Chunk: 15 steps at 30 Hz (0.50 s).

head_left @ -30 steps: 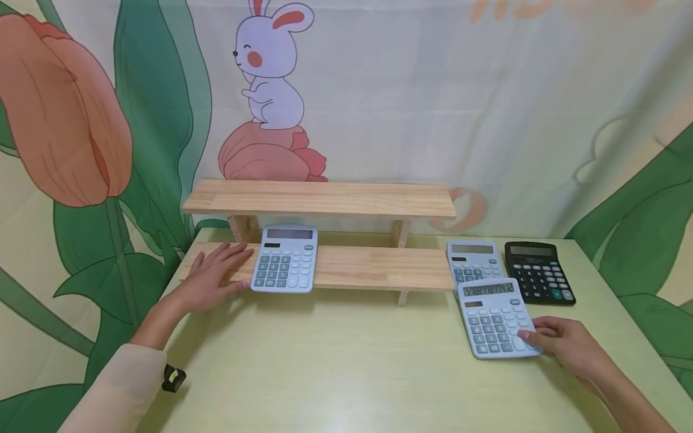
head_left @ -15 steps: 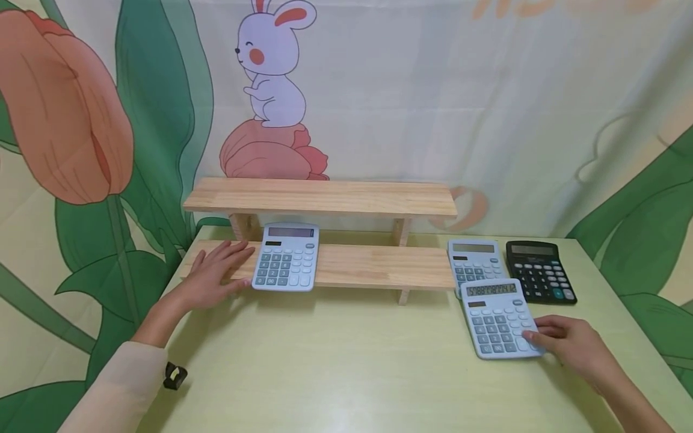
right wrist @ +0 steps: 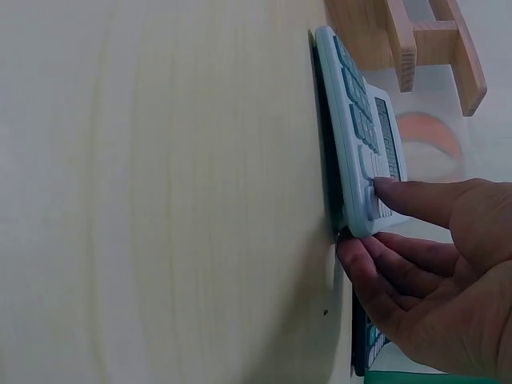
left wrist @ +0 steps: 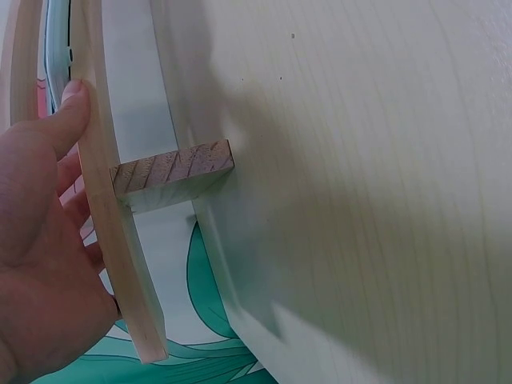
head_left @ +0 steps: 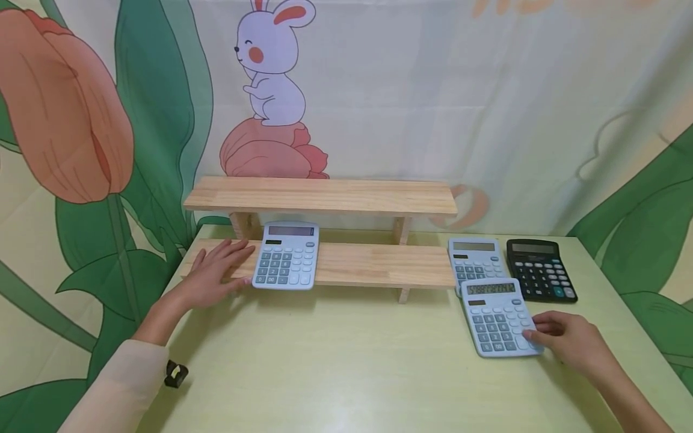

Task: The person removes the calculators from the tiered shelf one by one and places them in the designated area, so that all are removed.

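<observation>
Pale blue, the held calculator (head_left: 495, 322) is being pinched at its lower right corner by the right hand (head_left: 576, 343), the thumb being laid over the keys and the fingers being curled at the edge and beneath. It is being held tilted, the gripped corner being raised off the table (head_left: 325, 385). Seen from the head, the rear calculator (head_left: 470, 255) is being partly covered by its top; whether the two are touching cannot be told. The black calculator (head_left: 541, 270) is lying beside them. By the left hand (head_left: 211, 279), its fingers spread and almost straight, the lower tier (head_left: 384, 264) is being touched, just beside the shelf calculator (head_left: 285, 255), which is being propped there below the upper tier (head_left: 325, 195).

Compared with a second ago, the held calculator is being shown a touch farther right; since half a second ago hardly anything is being altered, and the left hand is being kept in place.

On the shelf calculator's screen a single 0 is being displayed; on the held one, a row of digits is being shown, too blurred to be read surely. Orange lettering on the backdrop (head_left: 390, 102) is being cut off by the view's top edge.

Four calculators are being counted, three blue and one black, with two tiers and one printed rabbit (head_left: 276, 99).
</observation>
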Motion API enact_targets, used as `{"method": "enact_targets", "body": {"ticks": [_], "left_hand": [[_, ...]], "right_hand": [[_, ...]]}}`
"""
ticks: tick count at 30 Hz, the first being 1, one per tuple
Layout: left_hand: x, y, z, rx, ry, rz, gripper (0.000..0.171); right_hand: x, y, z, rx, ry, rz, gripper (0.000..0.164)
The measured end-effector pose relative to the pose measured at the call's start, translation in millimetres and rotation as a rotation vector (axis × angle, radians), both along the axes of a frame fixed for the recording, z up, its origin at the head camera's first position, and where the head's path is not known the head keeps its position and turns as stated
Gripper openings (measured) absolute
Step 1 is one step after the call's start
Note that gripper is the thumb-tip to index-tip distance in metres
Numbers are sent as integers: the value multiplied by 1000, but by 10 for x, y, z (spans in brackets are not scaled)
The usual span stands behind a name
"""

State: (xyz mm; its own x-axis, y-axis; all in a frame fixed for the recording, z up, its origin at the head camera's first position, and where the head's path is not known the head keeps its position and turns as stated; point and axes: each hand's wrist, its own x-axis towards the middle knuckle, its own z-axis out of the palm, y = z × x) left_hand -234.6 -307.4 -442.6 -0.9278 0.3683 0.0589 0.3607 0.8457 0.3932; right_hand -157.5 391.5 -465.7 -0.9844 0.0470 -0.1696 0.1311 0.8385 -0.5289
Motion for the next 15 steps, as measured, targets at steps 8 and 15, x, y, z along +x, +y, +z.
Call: {"method": "enact_targets", "body": {"ticks": [8,15], "left_hand": [[-33,-20,-29,2,12,-4,75],[-35,-19,-38,1,22,-11,74]], "right_hand": [[-24,-23,-32,2,19,8,55],[-9,-83,12,19,18,14,58]]}}
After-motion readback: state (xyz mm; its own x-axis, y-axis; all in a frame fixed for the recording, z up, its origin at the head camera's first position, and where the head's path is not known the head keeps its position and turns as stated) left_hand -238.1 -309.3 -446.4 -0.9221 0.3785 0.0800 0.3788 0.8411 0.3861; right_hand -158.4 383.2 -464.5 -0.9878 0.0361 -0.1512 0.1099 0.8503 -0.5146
